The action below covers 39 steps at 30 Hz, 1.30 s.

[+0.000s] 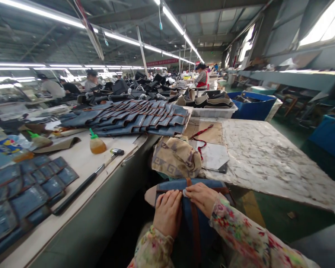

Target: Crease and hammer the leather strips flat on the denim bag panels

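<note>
A blue denim bag piece (pixel 203 223) with a brown leather strap (pixel 195 227) down its middle lies on my lap at the bottom centre. My left hand (pixel 167 212) rests on its upper left part with the fingers curled over the top edge. My right hand (pixel 202 197) presses on the piece just right of the strap, its fingers pinched together at the strap's top. Both sleeves are floral.
A hammer (pixel 95 173) and a glue bottle (pixel 96 144) lie on the long table (pixel 80 163) at left, with denim pieces (pixel 22 190) near me and more (pixel 139 117) farther off. A patterned cloth bundle (pixel 176 158) sits ahead. Other people work in the distance.
</note>
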Tool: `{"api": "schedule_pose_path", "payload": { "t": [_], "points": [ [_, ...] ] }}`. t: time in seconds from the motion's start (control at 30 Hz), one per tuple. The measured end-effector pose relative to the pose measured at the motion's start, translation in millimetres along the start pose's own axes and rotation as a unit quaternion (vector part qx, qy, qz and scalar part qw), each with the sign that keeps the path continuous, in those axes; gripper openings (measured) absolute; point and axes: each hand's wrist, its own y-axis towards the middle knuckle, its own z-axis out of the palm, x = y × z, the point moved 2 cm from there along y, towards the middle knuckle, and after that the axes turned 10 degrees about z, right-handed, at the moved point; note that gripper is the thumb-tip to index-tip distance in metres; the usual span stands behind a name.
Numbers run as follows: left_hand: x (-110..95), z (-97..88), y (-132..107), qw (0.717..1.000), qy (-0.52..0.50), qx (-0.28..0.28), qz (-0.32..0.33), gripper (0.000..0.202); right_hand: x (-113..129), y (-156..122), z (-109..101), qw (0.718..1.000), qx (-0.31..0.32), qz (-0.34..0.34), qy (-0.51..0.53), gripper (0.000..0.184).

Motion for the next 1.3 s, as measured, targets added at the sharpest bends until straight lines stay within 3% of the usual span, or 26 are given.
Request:
{"api": "schedule_pose_path", "payload": {
  "t": [0.23,0.63,0.8,0.97,1.2,1.3],
  "points": [
    [9.4,-4.9,-8.3,1.0,0.016,0.001,-0.026,0.034,4.7,17.5,13.2,0.999,0.023,-0.022,0.012,0.028],
    [46.8,-19.3,-40.6,0.996,0.065,0.001,-0.065,0.032,43.6,59.1,36.1,0.994,0.056,-0.091,-0.002,0.025],
    [47.4,-21.5,-42.7,0.995,0.071,-0.008,-0.074,0.031,48.0,65.8,39.5,0.993,0.064,-0.099,-0.018,0.024],
    [41.9,-24.7,-35.7,0.993,0.072,0.03,-0.087,0.03,32.5,48.8,28.8,0.995,0.053,-0.079,-0.019,0.027],
    [40.8,-26.5,-25.4,0.987,0.051,0.1,-0.111,0.028,-17.8,3.6,6.2,0.994,0.031,-0.077,-0.072,0.035],
    [53.8,-31.9,-27.5,0.989,0.023,0.1,-0.11,0.026,-27.6,-15.1,10.3,0.99,0.003,-0.074,-0.121,0.041]
  ]
}}
